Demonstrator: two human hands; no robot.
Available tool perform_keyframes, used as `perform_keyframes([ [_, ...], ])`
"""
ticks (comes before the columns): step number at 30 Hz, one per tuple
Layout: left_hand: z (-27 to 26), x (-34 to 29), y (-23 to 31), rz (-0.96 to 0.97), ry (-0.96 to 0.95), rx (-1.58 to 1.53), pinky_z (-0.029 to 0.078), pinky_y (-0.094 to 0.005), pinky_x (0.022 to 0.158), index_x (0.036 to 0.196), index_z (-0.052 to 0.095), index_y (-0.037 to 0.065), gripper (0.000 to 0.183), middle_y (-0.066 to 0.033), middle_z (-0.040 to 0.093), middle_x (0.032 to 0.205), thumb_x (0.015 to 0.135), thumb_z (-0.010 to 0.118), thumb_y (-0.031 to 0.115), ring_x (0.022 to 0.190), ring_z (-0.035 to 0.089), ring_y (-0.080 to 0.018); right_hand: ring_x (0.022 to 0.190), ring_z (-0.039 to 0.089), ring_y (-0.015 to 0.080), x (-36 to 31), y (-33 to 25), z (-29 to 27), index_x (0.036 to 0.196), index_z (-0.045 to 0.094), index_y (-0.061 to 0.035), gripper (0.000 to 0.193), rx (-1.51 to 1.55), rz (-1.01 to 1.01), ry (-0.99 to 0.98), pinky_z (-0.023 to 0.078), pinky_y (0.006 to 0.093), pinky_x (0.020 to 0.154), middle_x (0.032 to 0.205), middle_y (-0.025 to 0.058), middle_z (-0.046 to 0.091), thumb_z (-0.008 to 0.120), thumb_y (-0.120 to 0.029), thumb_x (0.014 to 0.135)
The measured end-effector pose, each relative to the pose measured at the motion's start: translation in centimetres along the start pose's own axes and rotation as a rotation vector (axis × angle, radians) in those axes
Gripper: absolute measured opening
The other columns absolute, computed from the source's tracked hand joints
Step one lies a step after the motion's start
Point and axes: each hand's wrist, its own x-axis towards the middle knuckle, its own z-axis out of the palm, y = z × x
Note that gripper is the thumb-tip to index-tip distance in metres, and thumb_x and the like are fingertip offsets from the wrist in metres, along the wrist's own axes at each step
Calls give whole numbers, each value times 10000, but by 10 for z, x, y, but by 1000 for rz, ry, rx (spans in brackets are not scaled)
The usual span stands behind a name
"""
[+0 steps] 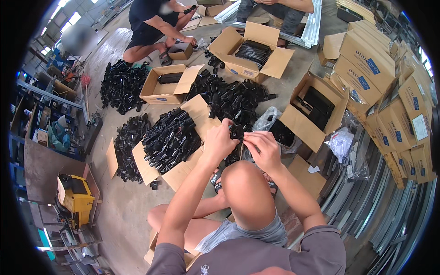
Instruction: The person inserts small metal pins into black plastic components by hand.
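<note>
Our left hand (pixel 221 142) and right hand (pixel 264 150) curled, whether clamped on anything we cannot tell, box (pixel 200 114) of black parts (pixel 169 137) leftward, carton (pixel 301 130) of black pieces (pixel 319 103) rightward

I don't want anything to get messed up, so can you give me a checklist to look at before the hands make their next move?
1. Both hands in view: ok. The left hand and right hand are close together, beyond the raised knee.
2. Something gripped in the fingers: cannot tell. It is too small and dark there.
3. Black parts nearby: ok. They are piled just beyond the hands.
4. Cardboard box on the right open: ok. Its flaps are spread.
5. Floor beyond the right hand uncluttered: not ok. A clear plastic bag lies there.
</note>
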Motion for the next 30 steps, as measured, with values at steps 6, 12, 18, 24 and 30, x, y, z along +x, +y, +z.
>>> perform_keyframes([
  [6,3,-7,8,-4,6,-23,559,-479,730,1241,521,84,606,-146,732,838,708,797,169,810,707,-383,1228,549,277,0,18,12,992,751,-163,210,-455,-343,74,442,422,976,1310,73,624,763,-130,785],
  [12,14,-12,9,8,42,4,541,-519,706,1205,529,82,500,-183,724,829,760,742,161,795,694,-413,1326,476,300,-3,26,12,1003,778,-173,194,-520,-399,-23,381,464,1044,1400,94,580,715,-155,821],
  [18,23,-15,10,132,91,-12,548,-523,644,999,632,23,291,-222,679,733,744,722,131,702,686,-410,1397,403,323,1,18,3,979,744,-98,160,-495,-337,-155,380,488,1064,1455,120,529,672,-135,841],
  [24,27,-22,15,104,1,18,565,-472,716,1019,762,87,311,-191,719,803,723,727,176,770,708,-367,1405,396,339,1,9,-11,960,736,-82,168,-468,-296,-220,353,508,1085,1459,132,522,686,-124,805],
  [30,27,-23,22,124,10,31,563,-469,705,1016,755,86,301,-193,717,803,728,696,150,767,705,-368,1382,427,332,-6,17,-10,941,733,-97,134,-543,-350,-232,362,497,1078,1424,122,552,682,-154,830],
])
